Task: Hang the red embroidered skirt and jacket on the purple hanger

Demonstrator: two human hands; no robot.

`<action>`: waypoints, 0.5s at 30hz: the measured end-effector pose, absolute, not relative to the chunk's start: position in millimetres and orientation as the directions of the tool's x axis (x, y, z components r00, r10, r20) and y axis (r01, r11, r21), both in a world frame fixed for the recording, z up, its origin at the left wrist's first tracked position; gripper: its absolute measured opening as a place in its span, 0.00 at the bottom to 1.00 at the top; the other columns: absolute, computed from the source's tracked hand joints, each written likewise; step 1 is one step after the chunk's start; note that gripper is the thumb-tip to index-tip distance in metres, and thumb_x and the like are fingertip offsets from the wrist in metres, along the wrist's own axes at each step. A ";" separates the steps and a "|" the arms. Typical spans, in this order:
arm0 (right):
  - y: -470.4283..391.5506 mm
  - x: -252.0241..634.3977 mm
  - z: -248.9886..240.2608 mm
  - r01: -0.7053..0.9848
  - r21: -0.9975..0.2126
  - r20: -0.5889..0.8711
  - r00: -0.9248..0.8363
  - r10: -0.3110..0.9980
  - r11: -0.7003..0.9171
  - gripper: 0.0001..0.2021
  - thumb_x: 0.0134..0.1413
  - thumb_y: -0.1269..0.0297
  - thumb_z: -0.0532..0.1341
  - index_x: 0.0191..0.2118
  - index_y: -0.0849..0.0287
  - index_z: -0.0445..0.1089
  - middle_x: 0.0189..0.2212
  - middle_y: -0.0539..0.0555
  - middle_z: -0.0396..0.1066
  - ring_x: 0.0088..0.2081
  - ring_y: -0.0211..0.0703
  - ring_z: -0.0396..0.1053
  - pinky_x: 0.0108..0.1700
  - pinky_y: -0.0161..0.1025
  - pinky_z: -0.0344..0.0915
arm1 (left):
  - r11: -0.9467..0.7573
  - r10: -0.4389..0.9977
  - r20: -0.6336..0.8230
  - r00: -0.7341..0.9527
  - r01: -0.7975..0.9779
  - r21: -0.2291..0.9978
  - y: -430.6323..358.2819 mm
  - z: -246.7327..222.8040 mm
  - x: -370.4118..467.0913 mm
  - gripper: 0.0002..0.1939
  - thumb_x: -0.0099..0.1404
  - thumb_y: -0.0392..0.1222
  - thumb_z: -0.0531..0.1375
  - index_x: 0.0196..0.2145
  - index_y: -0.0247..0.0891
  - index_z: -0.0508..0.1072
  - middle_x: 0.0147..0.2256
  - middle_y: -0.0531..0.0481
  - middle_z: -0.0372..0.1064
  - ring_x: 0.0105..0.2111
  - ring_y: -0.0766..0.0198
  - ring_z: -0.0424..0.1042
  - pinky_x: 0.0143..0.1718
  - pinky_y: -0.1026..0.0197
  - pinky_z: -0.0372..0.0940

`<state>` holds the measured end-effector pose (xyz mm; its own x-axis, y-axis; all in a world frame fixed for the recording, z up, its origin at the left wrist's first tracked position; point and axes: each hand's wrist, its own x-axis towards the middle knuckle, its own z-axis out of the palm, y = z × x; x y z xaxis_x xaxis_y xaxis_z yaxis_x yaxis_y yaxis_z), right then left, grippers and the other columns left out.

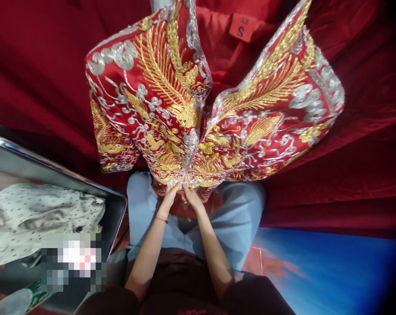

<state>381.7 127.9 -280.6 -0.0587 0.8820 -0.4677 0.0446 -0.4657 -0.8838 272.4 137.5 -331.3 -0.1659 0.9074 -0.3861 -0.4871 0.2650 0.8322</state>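
Note:
A red jacket with heavy gold and silver embroidery hangs in front of me, its collar open at the top and a red tag marked S inside. My left hand has its fingers closed on the jacket's lower front edge, left of the centre opening. Close beside it, my right hand grips the same hem area just right of the opening. The two front edges meet there. My fingertips are partly hidden against the embroidery, so the fastening between them cannot be made out.
Dark red curtain cloth hangs behind the jacket. At left stands a dark chair or case with a shiny edge, bearing a white dotted cloth. A green-labelled bottle lies at lower left. A blue panel is at right.

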 end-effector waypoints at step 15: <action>133.6 391.8 -243.2 0.523 -0.812 -0.207 0.161 0.965 -0.261 0.06 0.54 0.61 0.62 0.29 0.55 0.71 0.29 0.56 0.76 0.34 0.47 0.73 0.38 0.39 0.64 | 0.250 0.957 -0.290 -0.024 -0.441 0.862 134.0 -339.4 265.2 0.25 0.53 0.42 0.72 0.49 0.38 0.77 0.53 0.44 0.74 0.57 0.53 0.70 0.66 0.49 0.56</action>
<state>391.8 133.6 -243.2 0.1607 0.9651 -0.2067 0.5226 -0.2608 -0.8117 265.2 134.0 -339.4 -0.0244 0.9567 -0.2900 -0.4409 0.2501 0.8620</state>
